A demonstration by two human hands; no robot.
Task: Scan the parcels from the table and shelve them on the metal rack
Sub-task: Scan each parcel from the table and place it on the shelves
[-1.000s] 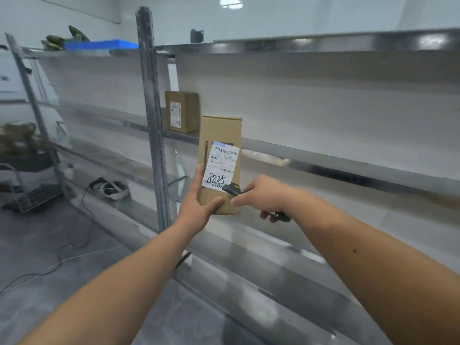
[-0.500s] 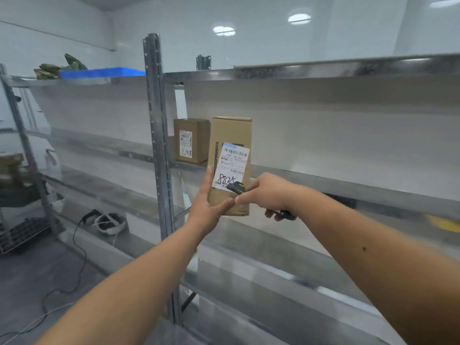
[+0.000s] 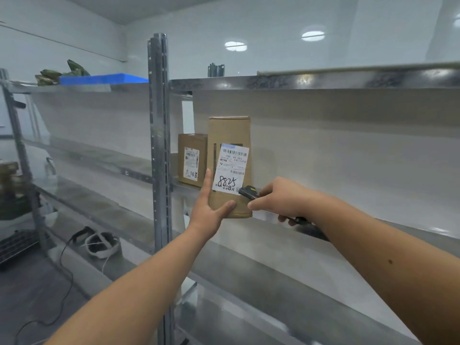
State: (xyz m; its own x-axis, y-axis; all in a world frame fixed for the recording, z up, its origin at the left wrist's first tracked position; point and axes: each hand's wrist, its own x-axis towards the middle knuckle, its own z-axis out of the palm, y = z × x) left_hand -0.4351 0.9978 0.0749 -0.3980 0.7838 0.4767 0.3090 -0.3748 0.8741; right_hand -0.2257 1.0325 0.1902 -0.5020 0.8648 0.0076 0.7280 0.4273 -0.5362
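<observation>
My two arms reach up from the bottom of the view. My left hand (image 3: 209,207) holds the box (image 3: 230,168) at its low left corner, with my thumb across the front and my fingers straight up along the left side. I cannot see the back of the box or my fingers behind it. My right hand (image 3: 281,199) is curled round a black scanner (image 3: 249,192). Only its tip and a bit of its tail stick out, and the rest is hidden in my fist. The tip sits just beside the low right edge of the white label (image 3: 231,168).

The box stands upright in front of the edge of a shelf (image 3: 373,224) on the metal rack (image 3: 159,145). I cannot tell if its bottom rests on the shelf. The label has bar codes and "8825" in black pen. The small print is too blurry to read.

Just behind it to the left, a smaller box (image 3: 192,159) stands on the same shelf, close to the post. Its label is hard to read too.

Lower down on the left lie a white headset (image 3: 102,245) and a black cable (image 3: 67,270). The floor is grey. On the top shelf at the far left are a blue tray (image 3: 104,78) and some green things I cannot make out. The wall behind is white and shiny, with round lights (image 3: 236,46) showing in it.
</observation>
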